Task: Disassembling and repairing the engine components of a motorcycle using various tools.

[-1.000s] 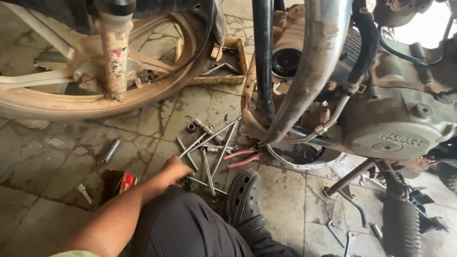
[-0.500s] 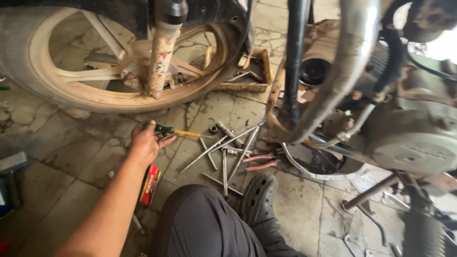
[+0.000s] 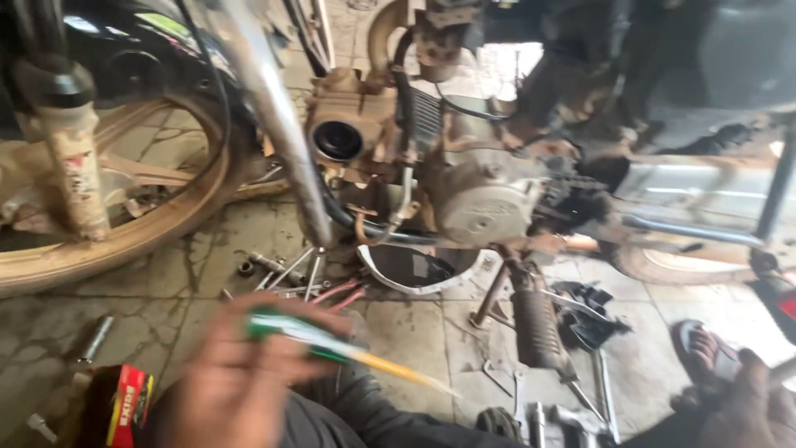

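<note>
Beside the engine (image 3: 485,199) now, screwdriver (image 3: 348,353) raised in left hand (image 3: 236,382).

Motion blur smears the left hand (image 3: 236,377), so its fingers around the green-handled screwdriver (image 3: 332,342) cannot be told apart. The right hand (image 3: 746,406), far to the right, is cut off by the lower edge and blurred; whatever it grips stays unclear.

red-yellow package (image 3: 124,406), floor, lower left
</note>
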